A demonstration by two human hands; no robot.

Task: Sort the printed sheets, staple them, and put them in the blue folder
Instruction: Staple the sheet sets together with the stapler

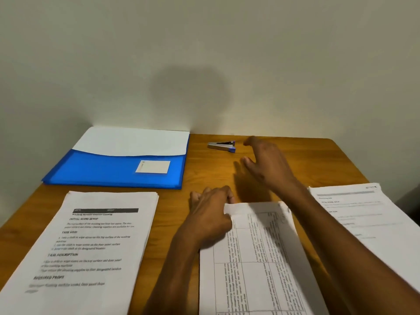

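A blue folder (102, 170) lies open at the back left with white sheets tucked in its pocket. A small silver and purple stapler (221, 146) sits on the wooden table near the wall. My right hand (268, 163) hovers just right of the stapler, fingers spread, touching nothing. My left hand (210, 214) pinches the top left corner of the middle stack of printed sheets (254, 262), which shows a table of text. Another printed stack (86, 246) lies at the front left. A third stack (363, 221) lies at the right.
The wooden table (209, 176) stands against a plain wall. Its right edge runs close behind the right-hand sheets. Bare wood shows between the folder, the stapler and the stacks.
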